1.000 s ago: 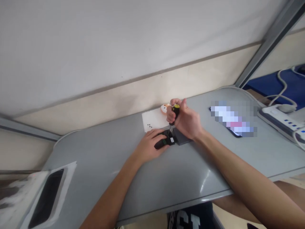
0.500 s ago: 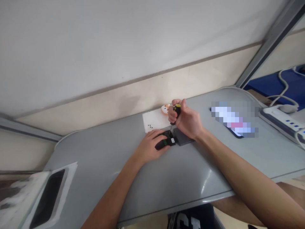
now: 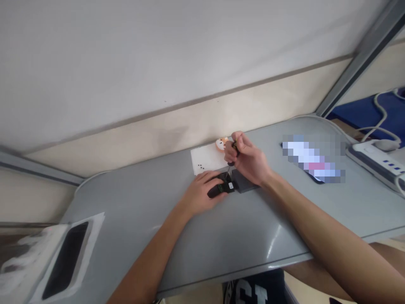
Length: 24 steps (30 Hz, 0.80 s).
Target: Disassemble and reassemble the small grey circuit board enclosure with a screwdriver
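My left hand [image 3: 202, 192] is closed around a small opened black electronic device [image 3: 227, 186] on the desk. Green circuitry and a white label show on it; its kind is unclear. In my right hand [image 3: 253, 162] is a screwdriver [image 3: 231, 164] with a black and yellow handle, mostly covered by the fingers. Its thin shaft points down into the device; the tip is too small to make out. Under my right wrist lies a dark grey flat block [image 3: 245, 183], right beside the device.
Several tiny dark screws [image 3: 201, 166] lie on white paper [image 3: 207, 157] behind my left hand. An orange and white animal-faced object [image 3: 221, 144] sits at the paper's back edge. A phone [image 3: 311, 162] and a power strip [image 3: 376, 158] are rightward; a dark phone-like slab [image 3: 66, 259] lies left.
The fingers and thumb of my right hand have shifted round the screwdriver handle, covering its yellow end more. My left hand still holds the device in place.
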### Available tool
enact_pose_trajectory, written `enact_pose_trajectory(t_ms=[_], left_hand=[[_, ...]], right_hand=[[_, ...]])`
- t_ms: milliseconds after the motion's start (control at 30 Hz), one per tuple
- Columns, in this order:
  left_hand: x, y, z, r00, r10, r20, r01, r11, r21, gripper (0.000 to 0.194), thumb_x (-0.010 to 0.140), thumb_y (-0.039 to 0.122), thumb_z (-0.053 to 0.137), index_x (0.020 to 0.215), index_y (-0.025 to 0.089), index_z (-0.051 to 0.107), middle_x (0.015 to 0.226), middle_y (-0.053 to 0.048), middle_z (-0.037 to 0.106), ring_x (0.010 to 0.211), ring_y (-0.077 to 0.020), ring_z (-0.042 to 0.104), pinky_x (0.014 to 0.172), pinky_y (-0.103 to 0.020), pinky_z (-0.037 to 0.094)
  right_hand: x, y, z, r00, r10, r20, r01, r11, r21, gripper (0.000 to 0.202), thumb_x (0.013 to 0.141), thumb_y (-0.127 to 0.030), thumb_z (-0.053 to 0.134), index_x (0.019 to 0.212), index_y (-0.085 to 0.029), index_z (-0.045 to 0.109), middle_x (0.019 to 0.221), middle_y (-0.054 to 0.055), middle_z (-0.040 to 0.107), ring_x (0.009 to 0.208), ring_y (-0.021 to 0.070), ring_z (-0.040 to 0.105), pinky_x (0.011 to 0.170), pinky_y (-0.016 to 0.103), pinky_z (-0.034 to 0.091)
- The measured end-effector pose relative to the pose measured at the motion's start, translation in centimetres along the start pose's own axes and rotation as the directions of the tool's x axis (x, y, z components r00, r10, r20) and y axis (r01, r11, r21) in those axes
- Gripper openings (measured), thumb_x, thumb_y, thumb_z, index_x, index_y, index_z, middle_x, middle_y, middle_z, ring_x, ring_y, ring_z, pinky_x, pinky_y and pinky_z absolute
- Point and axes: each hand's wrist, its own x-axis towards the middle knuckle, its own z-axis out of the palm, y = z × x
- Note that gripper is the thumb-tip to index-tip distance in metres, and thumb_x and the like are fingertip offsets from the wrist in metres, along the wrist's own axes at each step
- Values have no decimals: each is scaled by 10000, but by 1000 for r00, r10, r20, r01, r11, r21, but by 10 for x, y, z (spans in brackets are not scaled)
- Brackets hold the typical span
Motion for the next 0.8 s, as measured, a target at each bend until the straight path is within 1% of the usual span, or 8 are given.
enact_pose_trajectory(t_ms=[67,133,167,233,333,500,667,800], left_hand=[[0,1,-1,1000,-6,9,6,1000,-3,196,937,324,727,1122,261,710,1349,-77,681,1265,-263,633,1096,-496,518],[0,2,-1,1000,-12,17,12,1000,-4,195,941,316,721,1124,257,698,1370,-74,671,1279,-262,624,1106,-493,510],[0,2,-1,1000,-18,20,18,1000,-2,202,941,316,720,1131,255,690,1379,-75,665,1287,-263,619,1110,-495,506],[0,3,-1,999,-42,30,42,999,2,232,928,322,731,1140,250,670,1375,-81,664,1290,-274,613,1107,-504,506],[1,4,-2,993,-97,63,98,995,-4,318,890,321,767,1164,248,624,1323,-82,685,1243,-293,630,1074,-515,520],[2,6,-4,985,-141,96,143,990,-15,436,874,306,781,1247,256,561,1351,-85,673,1239,-306,631,1059,-513,516],[2,7,-6,978,-167,126,170,985,-15,382,928,342,714,1263,257,553,1360,-76,669,1263,-299,616,1073,-506,501],[2,7,-6,979,-162,127,165,986,-14,357,938,359,695,1250,255,557,1367,-77,665,1271,-291,611,1100,-502,479]], right_hand=[[0,0,-2,1000,-9,17,9,1000,-16,242,919,-377,696,886,-266,484,759,-10,464,687,166,455,664,303,428],[1,1,-3,999,0,39,1,999,-34,193,940,-402,664,928,-262,532,844,21,533,764,183,511,700,317,453],[2,1,-4,999,11,47,-10,999,-41,191,956,-432,639,954,-261,555,869,33,545,785,191,521,708,324,462],[3,3,-3,999,29,44,-27,999,-41,241,981,-503,583,978,-262,578,840,32,517,747,190,497,687,326,464],[2,3,1,1000,18,19,-17,999,-27,319,1003,-573,511,939,-266,572,771,12,438,662,173,413,629,312,440],[-2,0,5,999,-12,33,12,1000,-14,342,1016,-566,490,894,-258,574,751,12,410,641,165,366,595,299,402],[-3,4,6,999,9,37,-9,1000,7,329,1024,-540,486,901,-252,586,767,16,409,664,163,382,599,290,394],[-4,2,8,1000,29,-2,-29,999,-31,299,1016,-516,509,891,-254,582,783,17,402,676,169,394,602,294,399]])
